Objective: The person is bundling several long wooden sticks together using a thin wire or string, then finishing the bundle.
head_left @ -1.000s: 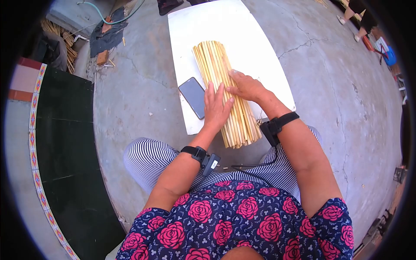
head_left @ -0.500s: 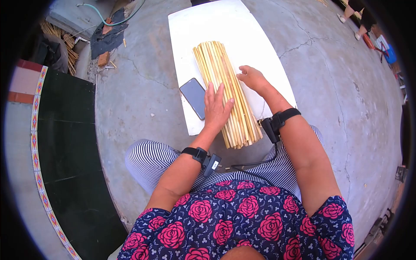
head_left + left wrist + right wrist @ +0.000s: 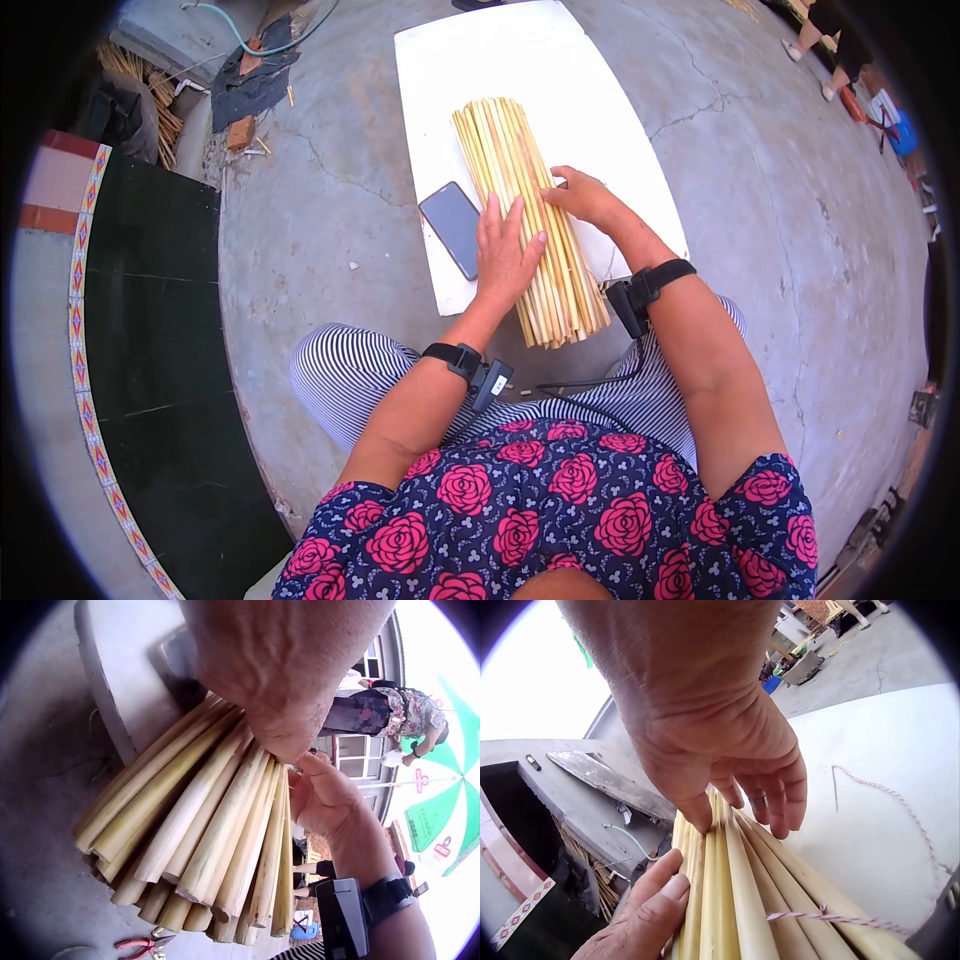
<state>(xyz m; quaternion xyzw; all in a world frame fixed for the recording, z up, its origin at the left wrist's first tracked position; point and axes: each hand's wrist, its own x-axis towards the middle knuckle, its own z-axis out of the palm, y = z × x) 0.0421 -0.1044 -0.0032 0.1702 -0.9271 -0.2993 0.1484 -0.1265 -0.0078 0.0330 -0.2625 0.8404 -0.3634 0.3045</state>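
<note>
A bundle of straight pale yellow stalks (image 3: 520,160) lies lengthwise on a white board-like table (image 3: 600,110), its cut ends (image 3: 217,900) fanning out towards the person. My left hand (image 3: 505,250) rests along the bundle's left side, fingers extended over the stalks. At the right side is my right hand (image 3: 585,197), its thumb and a fingertip touching the upper stalks in the right wrist view, the other fingers loosely bent beside them. A pink-and-white twine (image 3: 840,920) crosses the stalks low in that view and runs over the tabletop.
A dark phone (image 3: 452,230) lies on the table left of the bundle. Red-handled pliers (image 3: 142,945) are on the floor beneath the stalk ends. A cable (image 3: 590,382) hangs between the wrist cameras. Another person stands beyond, beside a green-and-white umbrella (image 3: 442,810).
My right hand lifted off the bundle to the right, then came back to touch its right side. My left hand has stayed on the stalks.
</note>
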